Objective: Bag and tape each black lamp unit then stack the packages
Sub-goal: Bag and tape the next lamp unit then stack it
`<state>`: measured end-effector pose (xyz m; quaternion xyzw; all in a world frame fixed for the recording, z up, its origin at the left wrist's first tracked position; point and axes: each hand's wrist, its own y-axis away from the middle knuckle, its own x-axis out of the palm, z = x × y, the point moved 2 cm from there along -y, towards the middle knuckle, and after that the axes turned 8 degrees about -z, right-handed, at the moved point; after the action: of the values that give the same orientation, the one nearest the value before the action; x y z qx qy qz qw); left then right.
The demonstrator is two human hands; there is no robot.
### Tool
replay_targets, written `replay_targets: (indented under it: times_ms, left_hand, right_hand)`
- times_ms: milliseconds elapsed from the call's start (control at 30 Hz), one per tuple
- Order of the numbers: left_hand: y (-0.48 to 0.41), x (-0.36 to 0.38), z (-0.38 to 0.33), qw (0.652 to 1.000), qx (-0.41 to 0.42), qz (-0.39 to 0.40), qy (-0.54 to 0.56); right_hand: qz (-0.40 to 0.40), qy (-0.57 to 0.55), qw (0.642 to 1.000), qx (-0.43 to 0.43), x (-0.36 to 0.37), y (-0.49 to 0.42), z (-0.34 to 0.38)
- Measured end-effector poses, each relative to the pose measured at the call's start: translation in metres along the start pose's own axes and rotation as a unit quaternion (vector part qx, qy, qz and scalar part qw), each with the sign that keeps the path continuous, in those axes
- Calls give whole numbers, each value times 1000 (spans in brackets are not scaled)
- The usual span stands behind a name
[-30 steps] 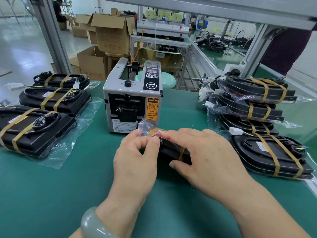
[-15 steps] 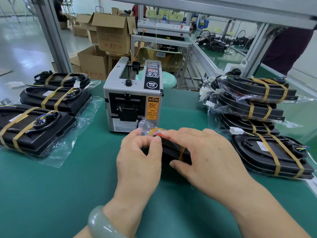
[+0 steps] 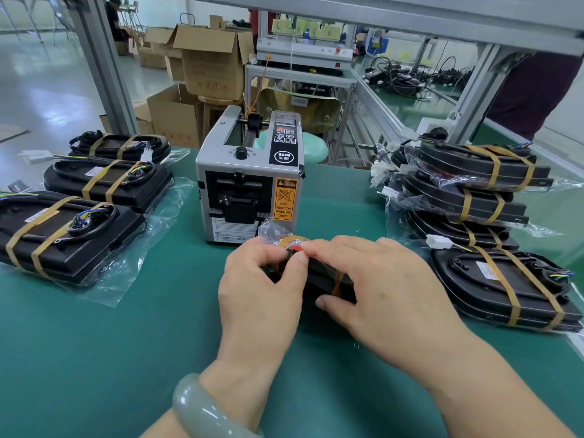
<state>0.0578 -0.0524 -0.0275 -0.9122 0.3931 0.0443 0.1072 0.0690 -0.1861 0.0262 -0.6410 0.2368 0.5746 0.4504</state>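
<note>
Left hand (image 3: 259, 295) curled, thumb pinching tape (image 3: 292, 240) onto the left end of the bagged lamp (image 3: 325, 276). Right hand (image 3: 379, 298) is draped over the lamp, thumb on its near edge, gripping it and hiding most of it. Lamp lies flat mid-surface (image 3: 126, 358), long axis roughly left-right. Dispenser (image 3: 249, 184) just behind. Three taped lamps (image 3: 63, 232) left, stack (image 3: 474, 184) right. Both hands' grips unchanged from 0.5 s ago.

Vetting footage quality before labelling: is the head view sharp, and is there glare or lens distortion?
Head view: left hand, right hand and lamp unit look sharp; wide-angle lens splays the frame post outward; glare on the plastic bag and floor; lighting even, shadows faint.
</note>
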Motion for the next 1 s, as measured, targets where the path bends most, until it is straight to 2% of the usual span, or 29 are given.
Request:
replay_targets:
  times_ms: [133,333,400,467,533,567,600,633,667,733,767,800,833,867,933,1000]
  left_hand:
    - [-6,-1,0,995,-86,-7,45]
    - [-10,3,-1,968,-165,56,182]
    - [-14,3,-4,951,-216,90,200]
    - [-20,0,-5,949,-232,118,180]
    - [-24,-5,-6,971,-172,124,111]
    - [-24,-10,-8,988,-94,111,45]
    - [-23,-15,-12,994,21,101,-34]
    - [-20,-19,-17,977,149,117,-100]
    - [-17,-19,-19,940,259,160,-154]
    - [-11,-11,-19,853,377,257,-251]
    - [-12,-7,-19,829,406,266,-277]
    - [-14,-5,-20,821,419,266,-280]
    - [-18,-5,-22,824,425,260,-269]
    - [-23,-4,-25,827,431,252,-258]
    - [-34,-5,-26,831,430,256,-243]
    - [-46,-9,-23,833,426,274,-224]
  right_hand:
    - [-7,-6,1000,-2,0,0,0]
    - [-29,-11,999,-12,0,0,-2]
    - [-38,-5,999,-5,1,1,-3]
    - [-60,2,998,1,-1,2,-2]
    - [-61,6,998,20,-1,1,-1]
    - [-51,-6,998,35,-1,1,-3]
    - [-43,-22,998,48,0,1,-5]
    - [-43,-33,997,56,0,1,-8]
    - [-49,-41,996,60,0,0,-11]
    - [-66,-68,994,58,0,0,-18]
    - [-76,-90,992,54,-1,1,-21]
    - [-100,-114,988,44,-2,2,-23]
    - [-148,-139,979,24,-4,4,-26]
    - [-230,-164,959,-8,-8,8,-28]
    - [-377,-174,907,-73,-12,24,-35]
    - [-417,-152,891,-98,-5,34,-45]
